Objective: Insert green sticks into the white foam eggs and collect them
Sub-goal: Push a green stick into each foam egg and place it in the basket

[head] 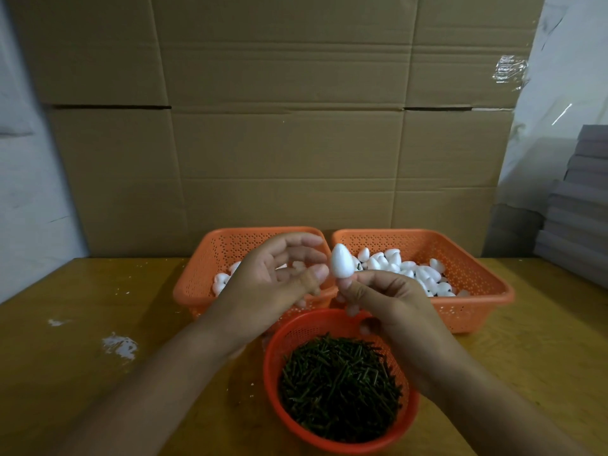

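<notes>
**One foam egg held upright between two hands above the baskets**

The right hand (pixel 388 301) pinches a white foam egg (pixel 341 261) at its lower end, thumb and fingertips closed on it, so the egg stands pointed end up just above the gap between the two rectangular baskets. Whether a stick already sits in its base cannot be told, because the fingers cover that end. The remaining fingers of this hand curl downward over the far rim of the round basket.

The left hand (pixel 279 274) hovers at 9 o'clock from the egg, palm turned toward it, fingers spread apart and loosely bent, holding nothing. Its thumb tip lies just beside the egg; contact is not clear.

The left orange basket (pixel 197 284), at 10 o'clock from the round basket, holds a few white eggs, mostly hidden behind the left hand. The right orange basket (pixel 477 291), at 1 o'clock, holds a larger heap of loose foam eggs (pixel 411 268). The two baskets stand side by side, nearly touching.

Nearest the person, at 6 o'clock from the held egg, the round red basket (pixel 273 373) is filled with a pile of green sticks (pixel 339 386).

All three stand on a yellow wooden table (pixel 82 324), which bears white smears (pixel 120 346) at 9 o'clock from the round basket. A cardboard wall (pixel 279 143) rises behind, and a stack of grey sheets (pixel 582 209) sits at 3 o'clock.
</notes>
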Available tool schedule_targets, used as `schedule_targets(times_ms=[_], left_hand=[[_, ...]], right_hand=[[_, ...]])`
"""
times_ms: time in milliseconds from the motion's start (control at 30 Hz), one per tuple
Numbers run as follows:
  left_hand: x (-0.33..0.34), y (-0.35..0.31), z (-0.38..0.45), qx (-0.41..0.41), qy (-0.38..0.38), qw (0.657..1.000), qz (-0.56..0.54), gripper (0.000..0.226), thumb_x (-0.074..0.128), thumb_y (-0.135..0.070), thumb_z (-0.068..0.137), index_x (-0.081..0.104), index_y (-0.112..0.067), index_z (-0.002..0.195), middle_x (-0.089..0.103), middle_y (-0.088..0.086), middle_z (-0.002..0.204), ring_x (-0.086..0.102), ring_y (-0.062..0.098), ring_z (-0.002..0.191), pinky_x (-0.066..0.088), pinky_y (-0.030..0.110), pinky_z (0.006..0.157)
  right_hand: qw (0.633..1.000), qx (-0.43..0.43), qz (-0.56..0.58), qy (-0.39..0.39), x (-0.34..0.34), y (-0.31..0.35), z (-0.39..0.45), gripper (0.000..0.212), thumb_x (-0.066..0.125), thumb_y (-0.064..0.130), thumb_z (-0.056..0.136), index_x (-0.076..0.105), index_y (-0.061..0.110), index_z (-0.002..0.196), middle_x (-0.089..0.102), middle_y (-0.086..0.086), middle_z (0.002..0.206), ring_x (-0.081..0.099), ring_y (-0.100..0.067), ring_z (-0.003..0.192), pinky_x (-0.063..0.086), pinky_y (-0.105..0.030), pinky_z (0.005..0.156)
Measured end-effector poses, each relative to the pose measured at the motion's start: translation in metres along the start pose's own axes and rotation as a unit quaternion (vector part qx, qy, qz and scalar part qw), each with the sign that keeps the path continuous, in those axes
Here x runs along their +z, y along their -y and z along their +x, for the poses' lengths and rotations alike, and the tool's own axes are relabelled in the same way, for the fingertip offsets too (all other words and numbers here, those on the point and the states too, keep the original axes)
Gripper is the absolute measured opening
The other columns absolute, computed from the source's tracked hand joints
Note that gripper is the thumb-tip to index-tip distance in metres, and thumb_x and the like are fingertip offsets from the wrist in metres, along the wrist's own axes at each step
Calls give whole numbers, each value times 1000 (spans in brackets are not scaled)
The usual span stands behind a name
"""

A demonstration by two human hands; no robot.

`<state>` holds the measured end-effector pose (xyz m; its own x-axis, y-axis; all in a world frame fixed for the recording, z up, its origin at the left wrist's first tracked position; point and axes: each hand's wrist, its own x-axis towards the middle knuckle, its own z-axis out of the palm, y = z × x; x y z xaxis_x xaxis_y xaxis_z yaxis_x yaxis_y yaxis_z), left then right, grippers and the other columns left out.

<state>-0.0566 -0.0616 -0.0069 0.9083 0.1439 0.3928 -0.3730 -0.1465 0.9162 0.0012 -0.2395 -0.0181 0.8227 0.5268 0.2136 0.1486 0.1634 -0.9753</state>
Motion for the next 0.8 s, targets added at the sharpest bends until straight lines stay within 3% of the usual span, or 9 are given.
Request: schedule_targets(times_ms=[133,267,400,500,600,667,733,800], left_hand=[[-7,2,4,-44,-58,997,8,19,64,-15,96,69,-25,111,75,-1,103,70,10,75,53,21,63],[-12,4,6,-68,-63,996,20,23,59,-9,98,70,-26,109,75,-5,105,69,10,76,54,22,65],[-17,5,8,-77,-76,994,21,23,59,-10,97,71,-27,107,74,-4,105,69,11,77,55,25,66],[-25,8,12,-81,-92,992,23,22,61,-10,97,72,-26,106,74,-1,105,68,11,75,54,24,63],[-37,12,18,-69,-115,988,78,19,63,-12,96,71,-27,104,73,-2,102,69,7,73,54,19,61],[-47,14,23,-59,-118,982,137,18,66,-13,95,71,-29,102,72,-6,99,70,5,74,53,17,61],[-60,18,30,-53,-114,969,210,22,66,-10,93,70,-30,101,72,-8,99,69,6,81,51,16,67],[-71,22,38,-64,-97,948,296,23,66,-9,91,70,-28,105,70,-10,101,66,5,88,49,15,71]], right_hand=[[990,71,47,-108,-29,1,19,8,68,18,90,74,13,89,63,2,68,51,-7,57,41,-20,49],[966,93,133,-201,-65,5,32,24,63,21,94,64,8,114,64,4,69,51,-7,56,41,-19,46],[966,103,138,-190,-75,5,34,21,56,17,97,67,6,111,70,2,72,59,-8,57,46,-20,45],[989,118,11,-92,-64,5,29,20,60,13,93,72,12,109,73,2,79,65,-8,64,48,-20,51],[977,100,-168,89,-46,6,18,15,66,19,93,75,28,101,77,3,93,70,-11,80,54,-19,63],[934,68,-287,204,-38,6,11,18,70,28,92,73,37,108,74,11,104,69,-2,94,57,-22,79],[849,19,-442,290,-33,1,8,34,70,45,89,64,45,122,67,20,120,61,5,109,52,-25,94],[775,-1,-529,346,-26,-5,4,45,67,52,87,55,49,131,57,24,135,54,6,118,47,-24,99]])
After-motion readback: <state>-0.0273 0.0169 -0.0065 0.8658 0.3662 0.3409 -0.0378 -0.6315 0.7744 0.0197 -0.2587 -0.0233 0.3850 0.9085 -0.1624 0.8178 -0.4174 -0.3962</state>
